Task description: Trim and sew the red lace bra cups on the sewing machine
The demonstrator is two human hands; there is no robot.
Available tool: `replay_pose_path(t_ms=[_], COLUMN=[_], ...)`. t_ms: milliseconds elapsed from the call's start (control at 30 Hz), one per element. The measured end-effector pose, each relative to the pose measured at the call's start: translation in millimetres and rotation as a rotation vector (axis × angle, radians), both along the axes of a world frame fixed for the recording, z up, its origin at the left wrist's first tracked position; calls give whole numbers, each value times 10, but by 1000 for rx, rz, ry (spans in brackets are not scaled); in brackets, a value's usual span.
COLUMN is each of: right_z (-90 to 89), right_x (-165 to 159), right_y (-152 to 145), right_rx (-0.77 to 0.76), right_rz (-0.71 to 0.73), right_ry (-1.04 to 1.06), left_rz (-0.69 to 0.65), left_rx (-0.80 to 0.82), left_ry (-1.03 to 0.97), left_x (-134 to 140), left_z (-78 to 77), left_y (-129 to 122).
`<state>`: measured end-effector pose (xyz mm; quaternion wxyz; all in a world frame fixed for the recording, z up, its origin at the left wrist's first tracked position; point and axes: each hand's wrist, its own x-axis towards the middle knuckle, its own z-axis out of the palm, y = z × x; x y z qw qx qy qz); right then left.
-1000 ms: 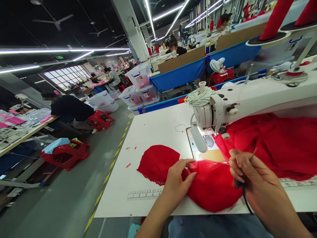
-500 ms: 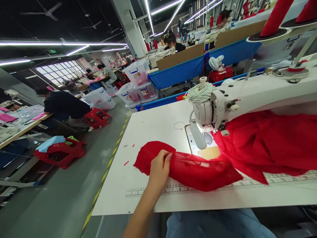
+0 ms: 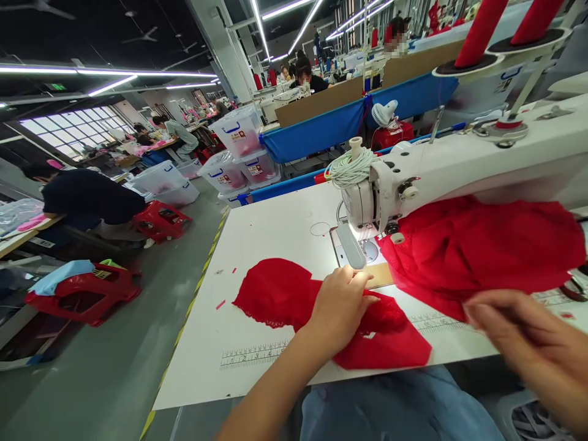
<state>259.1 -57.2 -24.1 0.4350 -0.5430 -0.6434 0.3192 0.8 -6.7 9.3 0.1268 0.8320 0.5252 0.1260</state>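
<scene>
My left hand (image 3: 340,307) rests over a red fabric piece (image 3: 275,288) with a lace edge, its fingers bent and closed on the cloth left of the ruler marks. Part of this piece (image 3: 386,352) spreads toward the front table edge. My right hand (image 3: 523,343) is at the right, somewhat blurred, thumb and fingertips pressed together. It is beside the lower edge of a red fabric heap (image 3: 487,245); whether anything is between its fingertips cannot be made out. A white sewing machine (image 3: 367,202) stands behind, its needle area partly hidden by the grey attachment (image 3: 351,245).
The white table (image 3: 193,361) carries a printed ruler (image 3: 252,356) and pink scraps (image 3: 221,304). A dark scissor-like handle (image 3: 575,288) lies by the heap. Red thread cones (image 3: 478,33) stand above. Clear bins (image 3: 236,131), red stools (image 3: 92,294) and other people at work are beyond.
My right hand has come into view at the right. My left hand has moved right along the red piece, whose right part now lies bunched and nearer the front edge. The view has shifted.
</scene>
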Motion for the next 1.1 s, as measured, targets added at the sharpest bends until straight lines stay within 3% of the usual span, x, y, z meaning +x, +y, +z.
replay_pose_path(t_ms=[167, 267, 367, 467, 633, 733, 833, 900, 967, 1033, 1100], right_z=[-100, -59, 117, 271, 304, 299, 315, 317, 299, 263, 234], right_x=[-559, -580, -502, -472, -584, -687, -722, -679, -603, -542, -542], right_y=[118, 166, 185, 182, 154, 165, 196, 214, 224, 221, 204], right_rx=[1, -101, -151, -191, -345, -316, -334, -387, -424, -431, -414], right_rz=[153, 216, 328, 333, 156, 173, 416, 664, 820, 760, 518], right_ry=[-168, -123, -59, 105, 669, 713, 545, 395, 267, 290, 489], left_rz=[-52, -95, -80, -54, -60, -143, -214, -186, -118, -74, -50], left_rx=[-148, -227, -353, -499, -653, -713, -797, -819, -825, -802, -779], left_ry=[-67, -169, -237, -335, -486, -560, -593, -618, -649, -666, -664], left_x=[-3, -133, -246, -318, -346, -304, -288, -331, -412, -490, -520], left_z=[146, 309, 454, 542, 589, 671, 811, 887, 912, 875, 783], left_y=[155, 112, 39, -13, -62, -96, -131, -142, -137, -126, -118])
